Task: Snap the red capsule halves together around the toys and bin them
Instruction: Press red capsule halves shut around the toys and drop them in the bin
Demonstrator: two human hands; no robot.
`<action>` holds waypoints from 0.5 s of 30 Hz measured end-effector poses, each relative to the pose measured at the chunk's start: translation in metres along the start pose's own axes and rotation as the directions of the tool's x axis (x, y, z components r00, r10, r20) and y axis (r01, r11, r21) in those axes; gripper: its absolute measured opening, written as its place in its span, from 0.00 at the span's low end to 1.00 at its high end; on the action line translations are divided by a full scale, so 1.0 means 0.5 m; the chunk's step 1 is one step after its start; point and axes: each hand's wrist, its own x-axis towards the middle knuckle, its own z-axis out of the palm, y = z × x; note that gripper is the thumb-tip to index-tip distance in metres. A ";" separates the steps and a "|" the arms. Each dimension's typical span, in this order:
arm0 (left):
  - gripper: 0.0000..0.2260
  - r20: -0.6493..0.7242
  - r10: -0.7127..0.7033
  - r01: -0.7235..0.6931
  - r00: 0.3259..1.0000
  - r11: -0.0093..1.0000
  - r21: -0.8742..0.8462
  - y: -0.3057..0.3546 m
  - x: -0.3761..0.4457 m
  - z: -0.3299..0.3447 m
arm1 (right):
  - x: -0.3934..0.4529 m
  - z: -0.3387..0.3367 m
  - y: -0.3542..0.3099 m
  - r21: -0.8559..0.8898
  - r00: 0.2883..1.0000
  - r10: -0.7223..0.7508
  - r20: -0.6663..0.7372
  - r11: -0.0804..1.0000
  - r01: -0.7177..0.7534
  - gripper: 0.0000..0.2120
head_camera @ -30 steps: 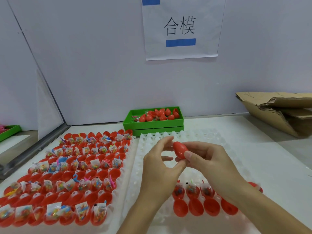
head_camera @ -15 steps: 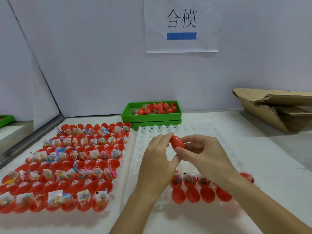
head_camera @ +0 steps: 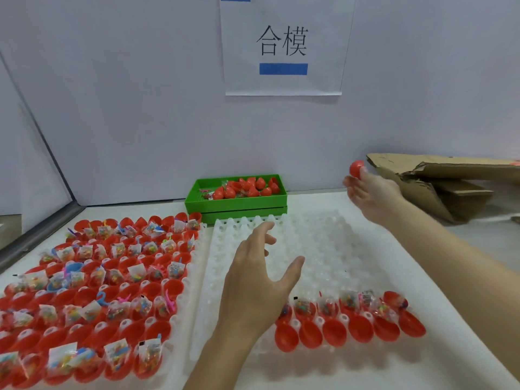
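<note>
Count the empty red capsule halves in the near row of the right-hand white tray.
6 empty halves, side by side in one row along the near edge of the right tray. The left hand may hide more at the row's left end.

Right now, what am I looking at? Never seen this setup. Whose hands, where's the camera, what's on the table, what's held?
There is no machine here: a person works with bare hands, and the one camera sits on their head, looking forward and down.

The right hand is raised toward the torn cardboard box and holds a closed red capsule at its fingertips. The left hand hovers open and holds nothing, over the white tray.

That tray is mostly bare, with one near row of open red halves, bagged toys behind them. A second tray on the left is full of halves and toys. A green bin by the wall holds red capsule pieces. A paper sign hangs above.
</note>
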 end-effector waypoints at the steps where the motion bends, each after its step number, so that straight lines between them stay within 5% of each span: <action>1: 0.29 -0.006 -0.001 0.001 1.000 1.000 -0.003 -0.001 0.000 0.000 | 0.024 -0.001 -0.010 0.035 0.998 -0.014 -0.059 0.999 0.016 0.13; 5: 0.27 -0.003 -0.006 0.006 1.000 1.000 0.018 -0.006 -0.001 0.006 | 0.090 0.001 -0.044 0.107 0.965 -0.083 -0.248 0.988 0.113 0.16; 15: 0.25 0.004 -0.007 0.007 1.000 0.999 0.041 0.000 0.000 0.003 | 0.160 0.020 -0.086 0.182 0.956 -0.065 -0.286 0.976 0.121 0.23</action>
